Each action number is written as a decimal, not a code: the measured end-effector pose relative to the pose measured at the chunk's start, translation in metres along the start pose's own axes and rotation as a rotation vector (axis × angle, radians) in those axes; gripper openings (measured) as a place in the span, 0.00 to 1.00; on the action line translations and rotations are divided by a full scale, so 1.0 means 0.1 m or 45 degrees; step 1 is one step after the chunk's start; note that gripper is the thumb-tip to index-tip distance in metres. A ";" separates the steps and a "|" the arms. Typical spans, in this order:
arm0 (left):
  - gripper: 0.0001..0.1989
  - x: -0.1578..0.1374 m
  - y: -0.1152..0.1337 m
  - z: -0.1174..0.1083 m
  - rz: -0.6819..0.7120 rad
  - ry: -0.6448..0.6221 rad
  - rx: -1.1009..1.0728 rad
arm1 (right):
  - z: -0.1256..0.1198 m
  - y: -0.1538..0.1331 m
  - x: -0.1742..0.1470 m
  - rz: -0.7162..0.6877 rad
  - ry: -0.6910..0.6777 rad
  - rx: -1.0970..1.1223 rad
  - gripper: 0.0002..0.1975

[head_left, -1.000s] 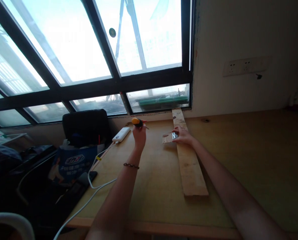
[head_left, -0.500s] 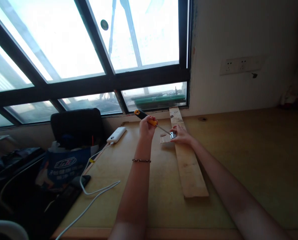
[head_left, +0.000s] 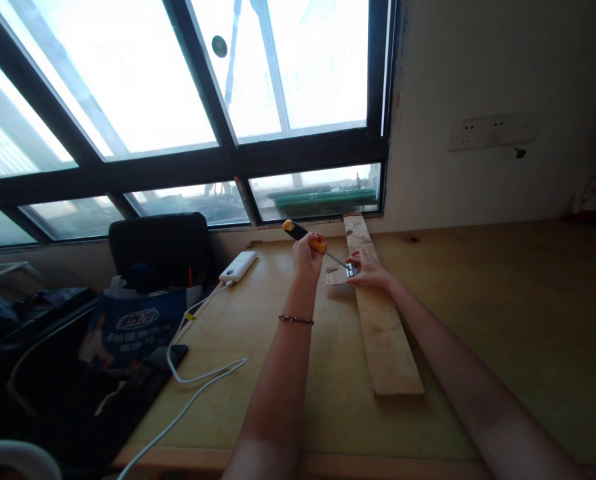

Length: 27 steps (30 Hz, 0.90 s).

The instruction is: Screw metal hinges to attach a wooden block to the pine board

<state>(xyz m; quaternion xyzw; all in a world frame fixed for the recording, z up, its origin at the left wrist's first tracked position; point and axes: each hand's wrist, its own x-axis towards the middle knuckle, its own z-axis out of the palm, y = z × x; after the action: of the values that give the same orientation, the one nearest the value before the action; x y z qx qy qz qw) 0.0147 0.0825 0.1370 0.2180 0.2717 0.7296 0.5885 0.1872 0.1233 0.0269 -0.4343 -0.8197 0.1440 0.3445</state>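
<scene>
Gripping, with left hand (head_left: pixel 307 257) curled tight, a screwdriver (head_left: pixel 319 247) with black-and-yellow handle and thin metal shaft, left of the long, flat, pale wooden plank (head_left: pixel 385 340). Pinching, with right hand (head_left: pixel 373 273) fingers slightly parted, a small, shiny metal fitting (head_left: pixel 351 270) at the plank's left edge, next to a small, flat, pale wood piece (head_left: pixel 335 277) jutting left of the plank. Cannot confirm tip-to-fitting contact. Judged light, stiff, slippery at the fitting; best held by its edges. Judged rigid at the screwdriver; best gripped by the handle.

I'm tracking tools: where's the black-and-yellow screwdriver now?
In the head view, the black-and-yellow screwdriver is just right of centre, in the left hand, its shaft reaching the small shiny metal piece in the right hand.
</scene>
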 end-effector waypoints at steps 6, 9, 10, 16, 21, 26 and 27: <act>0.05 -0.01 -0.02 0.02 0.071 -0.019 0.004 | 0.00 0.00 0.00 -0.004 0.001 0.007 0.32; 0.05 -0.03 0.00 0.03 0.092 -0.025 0.026 | 0.00 0.01 0.00 0.000 -0.002 0.014 0.32; 0.05 -0.03 0.01 0.03 0.099 -0.020 0.032 | 0.00 0.01 0.00 0.005 -0.003 0.018 0.33; 0.05 -0.04 0.06 0.03 0.130 -0.023 0.045 | 0.01 0.02 0.01 0.011 -0.010 0.021 0.32; 0.05 -0.06 0.11 0.05 0.121 -0.036 0.026 | 0.01 0.03 0.01 0.008 0.008 0.021 0.33; 0.05 -0.09 0.12 0.08 0.119 -0.048 0.014 | 0.01 0.02 0.00 0.017 0.017 0.022 0.32; 0.05 -0.10 0.12 0.08 0.123 -0.052 0.020 | 0.01 0.02 0.00 0.022 0.015 0.021 0.32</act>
<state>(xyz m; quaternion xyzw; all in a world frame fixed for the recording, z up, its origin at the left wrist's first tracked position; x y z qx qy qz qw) 0.0131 0.0722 0.1506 0.2503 0.2543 0.7506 0.5562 0.1874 0.1247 0.0255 -0.4394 -0.8127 0.1510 0.3517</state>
